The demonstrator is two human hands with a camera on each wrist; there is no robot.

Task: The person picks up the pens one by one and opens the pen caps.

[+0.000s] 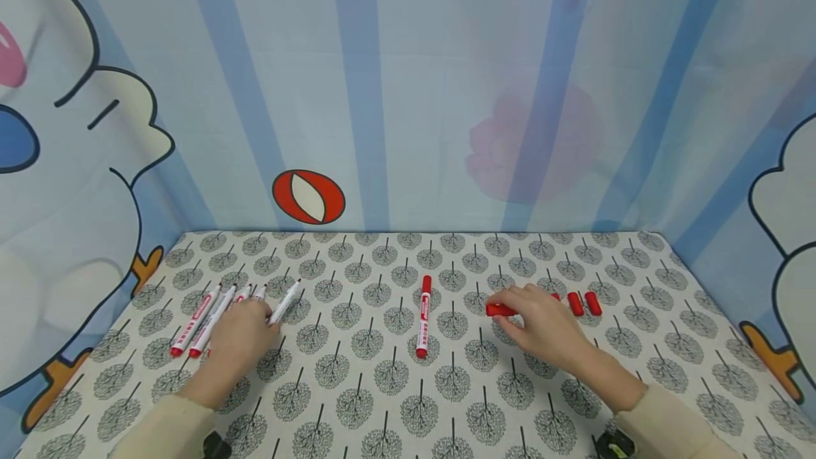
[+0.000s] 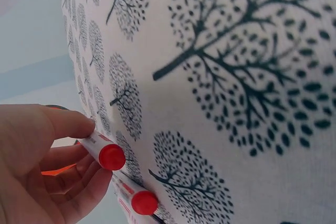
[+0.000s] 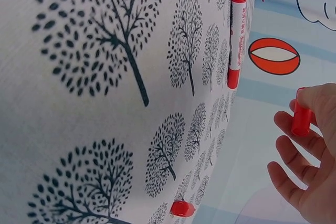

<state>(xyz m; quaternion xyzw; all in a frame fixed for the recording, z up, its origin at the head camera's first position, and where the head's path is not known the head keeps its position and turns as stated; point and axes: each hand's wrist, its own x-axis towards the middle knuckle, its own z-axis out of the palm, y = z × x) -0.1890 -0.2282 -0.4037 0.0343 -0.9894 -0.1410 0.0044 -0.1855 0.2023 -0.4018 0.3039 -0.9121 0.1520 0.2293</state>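
My left hand (image 1: 242, 338) pinches an uncapped white marker (image 2: 97, 143) between thumb and fingers, its red end toward the wrist. In the head view this marker (image 1: 285, 301) sticks out past the hand, dark tip pointing away. Several other uncapped markers (image 1: 196, 321) lie side by side to its left, partly covered by the hand. On the right, my right hand (image 1: 542, 324) holds a red marker cap (image 3: 302, 119) between thumb and index finger, the other fingers loosely bent. More red caps (image 1: 576, 304) lie just beyond that hand, one largely hidden behind it.
A capped red marker (image 1: 423, 317) lies between the two hands, cap end away from me. The tablecloth (image 1: 357, 409) has a tree print. Behind the table hangs a blue striped cartoon backdrop (image 1: 421, 91), which also lines both sides.
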